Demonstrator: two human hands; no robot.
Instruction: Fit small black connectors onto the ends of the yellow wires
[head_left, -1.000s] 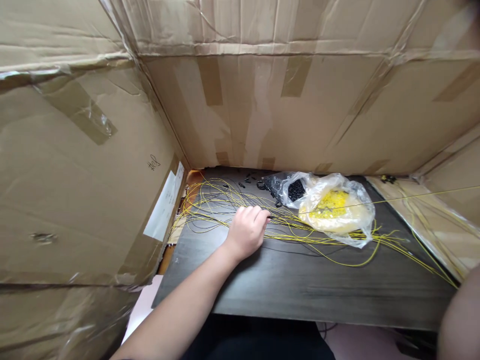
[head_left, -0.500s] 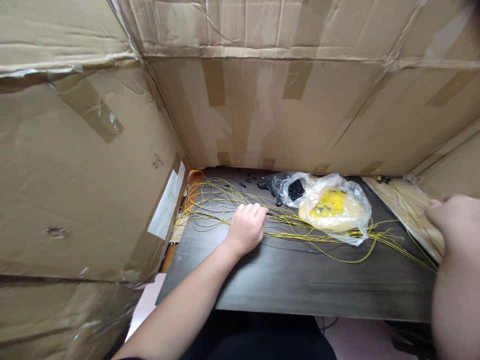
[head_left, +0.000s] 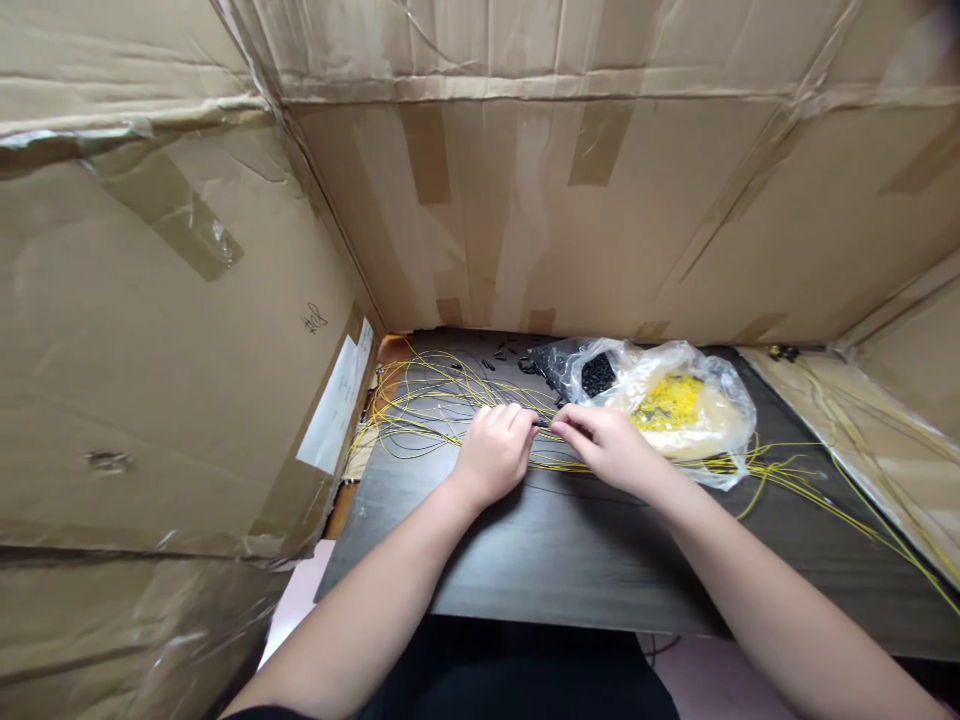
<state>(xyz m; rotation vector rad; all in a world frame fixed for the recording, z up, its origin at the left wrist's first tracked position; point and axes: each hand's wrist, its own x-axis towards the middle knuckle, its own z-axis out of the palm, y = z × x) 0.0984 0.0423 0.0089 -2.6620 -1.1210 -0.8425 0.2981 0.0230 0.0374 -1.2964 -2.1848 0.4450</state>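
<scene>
One blk pc (head_left: 541,422) part-hid in L hand (head_left: 491,455).

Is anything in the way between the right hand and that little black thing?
Nothing visible: the right hand is right by the black thing, which pokes from the left hand. Whether it touches, I can't tell. Both bags lie beyond, not between.

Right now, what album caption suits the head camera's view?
Left hand and right hand nearly meet at a small black piece over yellow wires, beside a plastic bag of yellow pieces.
</scene>
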